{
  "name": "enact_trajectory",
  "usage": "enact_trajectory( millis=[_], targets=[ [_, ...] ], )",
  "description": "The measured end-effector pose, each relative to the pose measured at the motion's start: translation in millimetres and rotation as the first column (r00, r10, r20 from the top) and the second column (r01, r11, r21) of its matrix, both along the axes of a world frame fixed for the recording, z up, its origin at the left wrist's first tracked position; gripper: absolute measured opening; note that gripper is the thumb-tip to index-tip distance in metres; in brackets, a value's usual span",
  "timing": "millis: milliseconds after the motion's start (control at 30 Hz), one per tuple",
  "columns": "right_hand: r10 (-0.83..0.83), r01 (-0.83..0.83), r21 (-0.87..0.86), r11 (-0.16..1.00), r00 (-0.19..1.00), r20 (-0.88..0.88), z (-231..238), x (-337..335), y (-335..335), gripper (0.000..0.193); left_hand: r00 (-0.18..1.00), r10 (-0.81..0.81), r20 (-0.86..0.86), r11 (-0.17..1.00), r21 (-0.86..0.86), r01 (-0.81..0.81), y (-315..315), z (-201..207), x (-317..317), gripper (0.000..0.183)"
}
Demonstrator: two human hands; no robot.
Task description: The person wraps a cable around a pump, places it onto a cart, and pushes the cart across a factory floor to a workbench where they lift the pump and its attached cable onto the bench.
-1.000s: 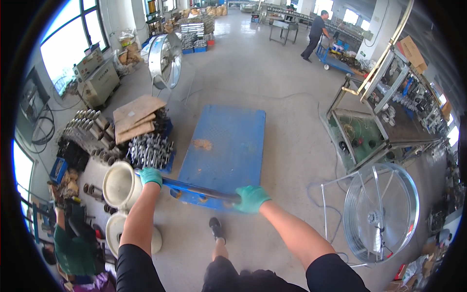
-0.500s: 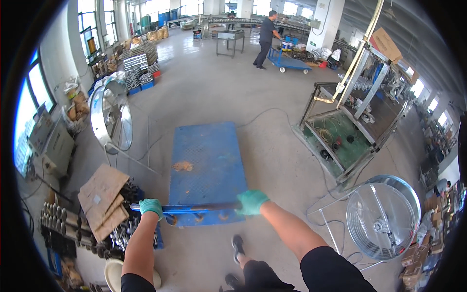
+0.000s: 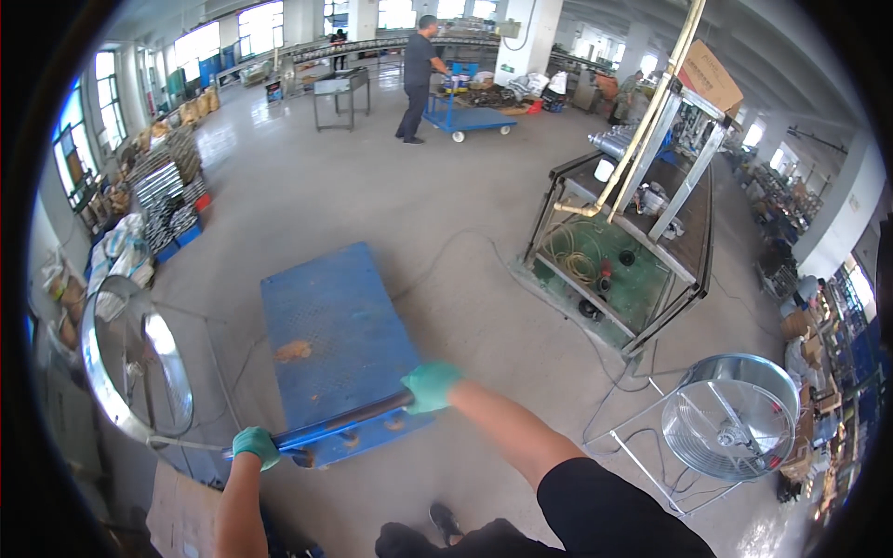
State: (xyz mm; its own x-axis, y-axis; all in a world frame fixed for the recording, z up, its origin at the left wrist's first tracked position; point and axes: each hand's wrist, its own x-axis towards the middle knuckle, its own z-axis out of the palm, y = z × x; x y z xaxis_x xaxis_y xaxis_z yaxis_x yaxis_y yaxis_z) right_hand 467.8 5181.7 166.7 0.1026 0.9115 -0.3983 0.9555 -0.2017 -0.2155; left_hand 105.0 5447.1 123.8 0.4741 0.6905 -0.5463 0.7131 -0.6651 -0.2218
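Observation:
Ahead of me is a flat blue platform cart (image 3: 326,321), its deck bare apart from a rusty worn patch. Its push handle (image 3: 344,416) runs across the near end, blue with a dark stretch toward the right. My left hand (image 3: 256,446), in a green glove, is closed around the handle's left end. At the right end, my right hand (image 3: 433,386), gloved in the same green, is wrapped round the bar. Both arms reach forward from the lower edge.
Left of the cart stands a large round metal fan (image 3: 139,358); another drum fan (image 3: 730,418) is at right. A metal-framed workstation (image 3: 623,251) stands right of centre, with a cable along the floor. Farther off, a person (image 3: 417,79) holds another blue cart (image 3: 470,118).
My view has swung to the right, and the cart now sits farther left and slanted. Both hands have kept hold of the handle. The far person's cart also appears farther left.

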Motion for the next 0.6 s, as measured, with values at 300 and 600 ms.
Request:
enact_trajectory(
  millis=[300,600],
  targets=[
    [-0.153,0.149,0.074,0.986,0.986,0.062,-29.6,183.9,223.1,0.046,0.978,-0.104,0.181,0.992,-0.058,0.116,209.5,22.3,181.9,0.036],
    [-0.250,0.249,0.020,0.968,0.961,0.117,-25.4,353.9,457.3,0.039,0.965,-0.071,0.254,0.985,-0.134,0.108,428.0,23.9,351.2,0.040]
  ],
)
